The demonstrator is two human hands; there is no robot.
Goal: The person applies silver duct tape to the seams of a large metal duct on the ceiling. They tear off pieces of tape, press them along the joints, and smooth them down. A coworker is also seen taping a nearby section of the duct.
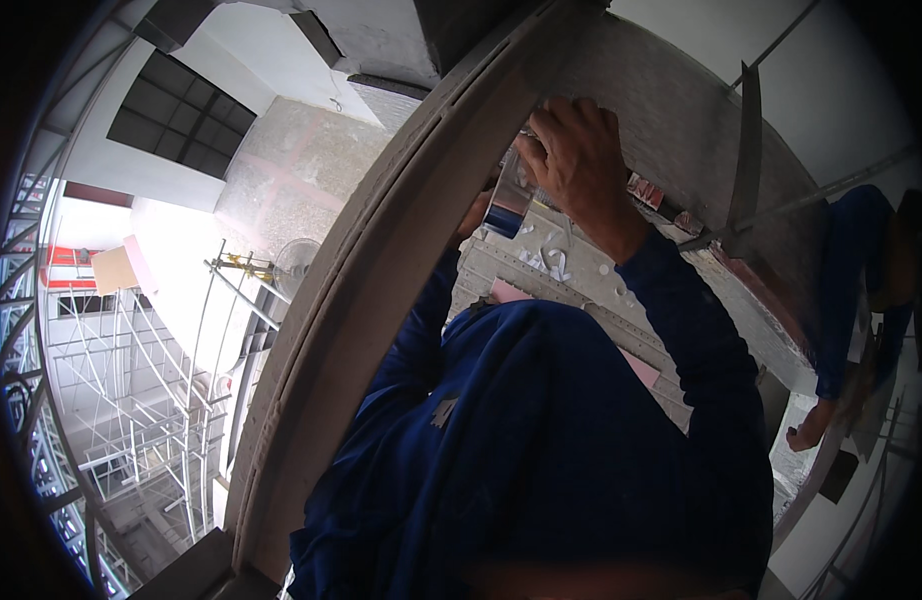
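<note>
My right hand (581, 160) is raised to the underside of a long grey beam (351, 300), its fingers curled and closed at the top of a shiny, clear-looking strip (514, 180). A dark blue band (503, 220) shows at the strip's lower end; its exact kind is not plain. Close by the band is my left hand (471, 218), mostly hidden behind the beam, with its fingers out of sight. Both forearms are in dark blue sleeves.
Below lie perforated metal planks (541, 270) with crumpled white scraps (556, 262) and pink pieces (509, 291). At the right, another person in dark blue has a hand (811, 425) lowered. White scaffolding (171, 400) and a fan (296, 262) stand left of the beam.
</note>
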